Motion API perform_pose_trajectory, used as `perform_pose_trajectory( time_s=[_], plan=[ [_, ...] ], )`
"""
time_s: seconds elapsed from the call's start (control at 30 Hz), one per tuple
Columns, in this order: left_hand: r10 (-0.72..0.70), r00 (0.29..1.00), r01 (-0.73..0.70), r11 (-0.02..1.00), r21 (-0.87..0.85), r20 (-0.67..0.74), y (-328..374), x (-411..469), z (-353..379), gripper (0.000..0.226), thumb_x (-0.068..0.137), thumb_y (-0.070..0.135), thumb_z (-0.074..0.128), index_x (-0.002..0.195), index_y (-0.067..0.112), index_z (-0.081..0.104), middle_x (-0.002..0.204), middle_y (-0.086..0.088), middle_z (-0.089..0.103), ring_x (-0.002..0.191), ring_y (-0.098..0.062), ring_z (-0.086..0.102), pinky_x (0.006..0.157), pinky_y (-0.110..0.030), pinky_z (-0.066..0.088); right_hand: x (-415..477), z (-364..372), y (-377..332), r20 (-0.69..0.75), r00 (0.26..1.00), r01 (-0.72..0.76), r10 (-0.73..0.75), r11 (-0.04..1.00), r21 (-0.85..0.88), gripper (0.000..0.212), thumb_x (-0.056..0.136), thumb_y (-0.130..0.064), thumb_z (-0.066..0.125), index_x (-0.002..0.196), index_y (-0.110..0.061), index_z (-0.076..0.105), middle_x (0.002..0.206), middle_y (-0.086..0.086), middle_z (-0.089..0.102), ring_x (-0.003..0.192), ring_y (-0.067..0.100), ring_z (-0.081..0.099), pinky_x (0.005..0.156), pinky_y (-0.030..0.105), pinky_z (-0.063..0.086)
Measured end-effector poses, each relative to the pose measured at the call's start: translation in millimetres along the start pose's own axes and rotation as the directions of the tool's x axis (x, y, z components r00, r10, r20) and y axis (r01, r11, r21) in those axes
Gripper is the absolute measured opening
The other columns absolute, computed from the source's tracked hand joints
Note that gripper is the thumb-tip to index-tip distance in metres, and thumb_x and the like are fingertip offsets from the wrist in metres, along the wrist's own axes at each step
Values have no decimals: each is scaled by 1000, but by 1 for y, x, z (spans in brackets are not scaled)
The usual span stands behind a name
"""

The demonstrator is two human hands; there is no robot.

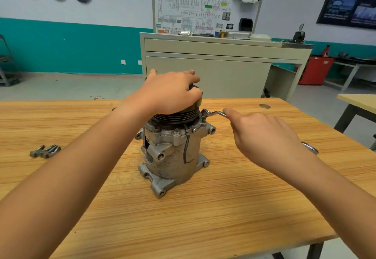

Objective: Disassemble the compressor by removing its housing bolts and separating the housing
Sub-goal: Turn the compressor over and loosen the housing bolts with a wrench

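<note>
Just the head cam here. The compressor (pixel 173 153) stands on end about mid-table (pixel 223 208), with the pulley (pixel 177 114) on top. The left hand (pixel 171 94) is clamped over the pulley, fingers curled round its rim, steadying the whole thing. The right hand (pixel 262 136) sits at 3 o'clock from the compressor, fingers closed round the handle of a wrench (pixel 213 113). The wrench's far end is seated on a bolt (pixel 204 119) at roughly 2 o'clock on the upper flange. A few loose bolts (pixel 45 151) lie well off at 9 o'clock, so I'd guess we're partway through the bolts and the housing isn't split yet.

What could bite: it's a tall lump on a small base, so a hard sideways pull could tip or skid it if the left hand eases up. The wrench also sits right against the pulley. If it's cocked on the head it could slip and round the bolt, and the knuckles would go into the flange.
</note>
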State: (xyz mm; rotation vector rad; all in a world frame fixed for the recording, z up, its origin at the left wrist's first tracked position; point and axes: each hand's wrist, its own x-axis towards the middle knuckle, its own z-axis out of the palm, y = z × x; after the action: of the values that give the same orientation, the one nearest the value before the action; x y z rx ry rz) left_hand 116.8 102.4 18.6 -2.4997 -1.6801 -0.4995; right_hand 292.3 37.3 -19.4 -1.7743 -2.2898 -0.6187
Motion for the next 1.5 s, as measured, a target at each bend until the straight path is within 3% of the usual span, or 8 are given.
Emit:
perform_pose_trajectory(
  time_s=[0.33, 0.47, 0.63, 0.83, 1.07, 1.2, 1.33, 1.5],
  plan=[
    [-4, 1000, 4, 1000, 9, -18, 1, 1, 1, 47, 95, 35, 33, 141, 28, 39, 155, 10, 23, 135, -24, 35, 110, -56, 11, 2, -19, -43, 174, 984, 5, 28, 982, -189, 65, 88, 4, 37, 143, 5, 4, 96, 14, 58, 53, 20, 30, 37, 26, 19],
    [-3, 1000, 3, 1000, 10, -12, 1, 0, 1, 46, 95, 35, 33, 141, 29, 39, 155, 11, 23, 135, -23, 35, 110, -55, 12, 1, -11, -29, 152, 987, 94, -53, 955, -280, 65, 88, 3, 36, 145, 0, 3, 59, 6, 28, 45, 18, 24, 36, 28, 18],
    [7, 1000, -7, 1000, 7, -13, 1, -1, 0, 46, 95, 34, 34, 140, 28, 40, 155, 10, 23, 135, -23, 34, 110, -55, 12, 26, -1, 26, 115, 957, 283, -265, 937, -203, 54, 97, -20, 29, 146, -27, 6, 66, -4, 43, 52, 10, 37, 42, 22, 26],
    [7, 1000, -7, 1000, -1, -16, 1, -1, 1, 47, 95, 35, 34, 142, 30, 37, 155, 11, 23, 136, -22, 33, 110, -53, 13, 64, 40, 50, -236, 875, 424, -422, 905, -46, 42, 83, 13, 53, 121, -4, 58, 93, 18, 66, 80, 34, 64, 61, 40, 55],
    [18, 1000, -18, 1000, -2, 3, 1, -2, 0, 55, 89, 44, 30, 142, 31, 37, 154, 11, 24, 136, -21, 33, 110, -51, 14, 72, 69, 17, -566, 816, 360, -119, 870, 336, 25, 83, 9, 57, 106, 4, 64, 95, 18, 69, 83, 34, 67, 77, 54, 52],
    [9, 1000, -8, 1000, -11, 14, 2, -4, -1, 66, 79, 48, 22, 142, 32, 37, 154, 12, 24, 136, -21, 34, 109, -52, 15, 44, 39, 20, -453, 871, 173, 192, 743, 647, 43, 96, -12, 42, 139, -11, 37, 69, 13, 59, 61, 31, 56, 54, 44, 45],
    [11, 1000, -11, 1000, 0, 19, 2, -3, 0, 64, 81, 47, 23, 141, 32, 37, 154, 11, 24, 135, -23, 35, 109, -52, 16, 15, 17, 22, -107, 994, 30, -14, 988, 149, 40, 96, -21, 36, 135, -27, 37, 63, -2, 48, 60, 23, 49, 48, 31, 36],
    [10, 1000, -10, 1000, 4, 18, 1, -2, 0, 65, 80, 48, 24, 141, 31, 38, 154, 12, 24, 135, -22, 35, 108, -53, 16, 6, 7, 5, 5, 1000, -4, 4, 1000, 29, 47, 94, -13, 38, 138, -27, 31, 60, -6, 34, 56, 17, 36, 42, 26, 23]
  ],
)
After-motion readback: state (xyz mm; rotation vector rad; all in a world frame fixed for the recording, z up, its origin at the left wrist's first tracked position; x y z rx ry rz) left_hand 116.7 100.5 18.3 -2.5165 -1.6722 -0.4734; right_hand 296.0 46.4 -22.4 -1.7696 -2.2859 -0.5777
